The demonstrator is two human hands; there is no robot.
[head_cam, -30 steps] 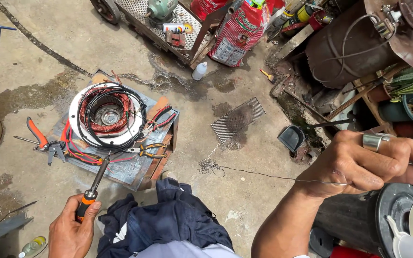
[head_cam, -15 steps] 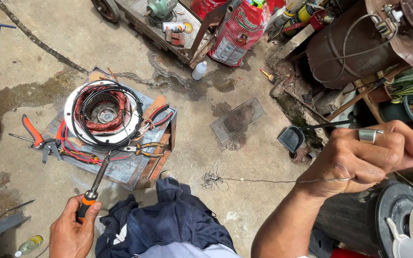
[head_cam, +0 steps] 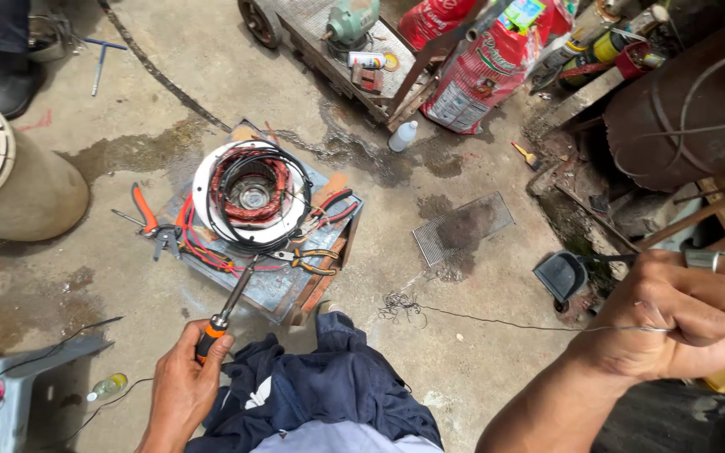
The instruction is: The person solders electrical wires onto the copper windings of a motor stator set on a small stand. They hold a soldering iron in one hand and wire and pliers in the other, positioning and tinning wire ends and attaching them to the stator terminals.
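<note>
Landmark: round white-rimmed motor stator with red-brown copper windings (head_cam: 252, 195), sitting on a flat grey metal plate (head_cam: 274, 289) on the concrete floor (head_cam: 480, 352).

Left hand (head_cam: 185, 387), just below the stator: fingers wrapped shut around the orange-and-black handle of a long screwdriver (head_cam: 226, 309); the steel shaft slants up so its tip touches the stator's lower rim.

Right hand (head_cam: 688, 310), well to the right of the stator: closed in a fist, pinching a thin dark wire (head_cam: 513, 323) drawn taut. The wire runs back left to a small tangle on the floor, below and right of the stator.

Yellow-handled pliers (head_cam: 308, 258) lie on the plate at the stator's lower right. Orange-handled pliers (head_cam: 148, 220) lie just left of it.
</note>
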